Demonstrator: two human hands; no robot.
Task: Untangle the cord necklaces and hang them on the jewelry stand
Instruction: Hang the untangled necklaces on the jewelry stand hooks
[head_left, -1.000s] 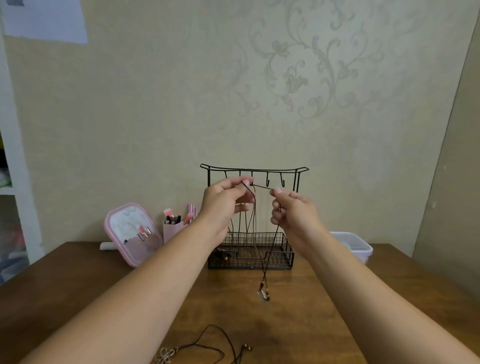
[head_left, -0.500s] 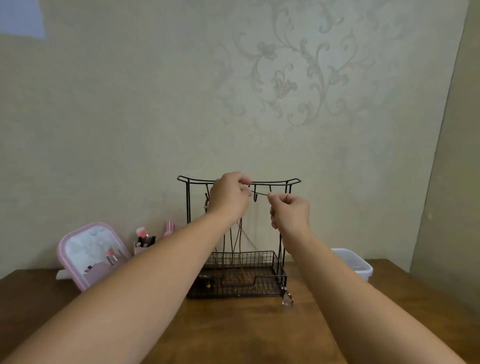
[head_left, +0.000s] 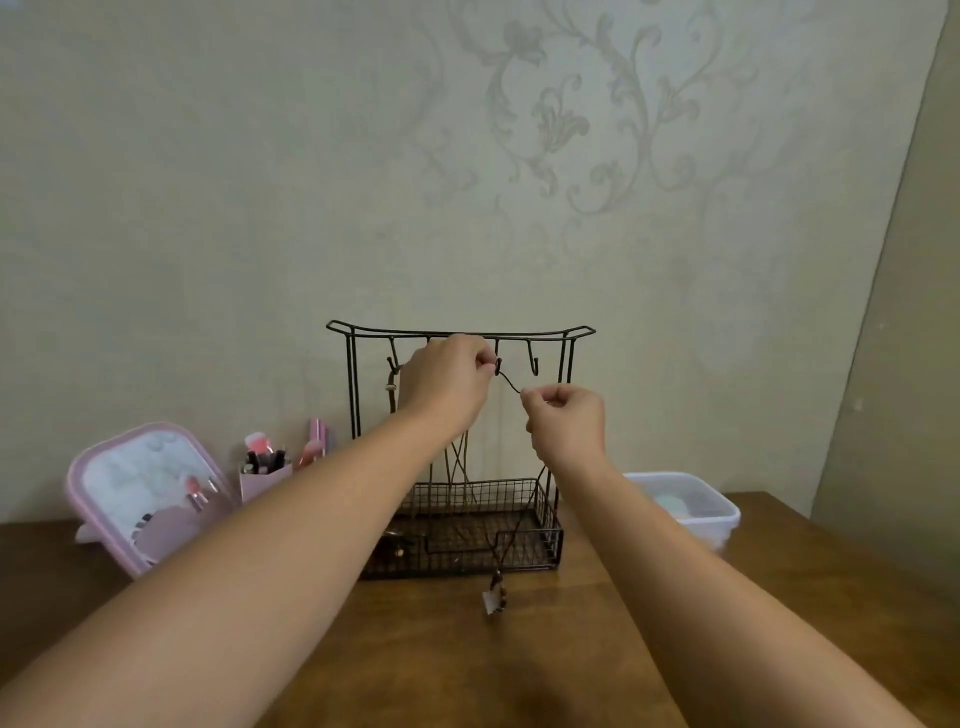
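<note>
A black wire jewelry stand (head_left: 566, 395) with hooks under its top bar and a mesh basket at its foot stands against the wall. My left hand (head_left: 447, 384) pinches a dark cord necklace (head_left: 509, 385) right at the third hook. My right hand (head_left: 566, 421) pinches the same cord lower and to the right. The cord runs down behind my right wrist to a beaded pendant (head_left: 494, 597) dangling in front of the basket. Other cord necklaces (head_left: 457, 467) hang from hooks on the left, partly hidden by my left arm.
A pink-framed mirror (head_left: 140, 488) leans at the back left beside a pink holder of makeup brushes (head_left: 265, 467). A clear plastic box (head_left: 691, 504) sits right of the stand. The brown wooden table (head_left: 467, 665) runs to the near edge.
Both hands rose and reached forward to the stand's top bar. The cord's top now sits at a hook and my right hand has dropped lower. The necklaces lying near me have left the view.
</note>
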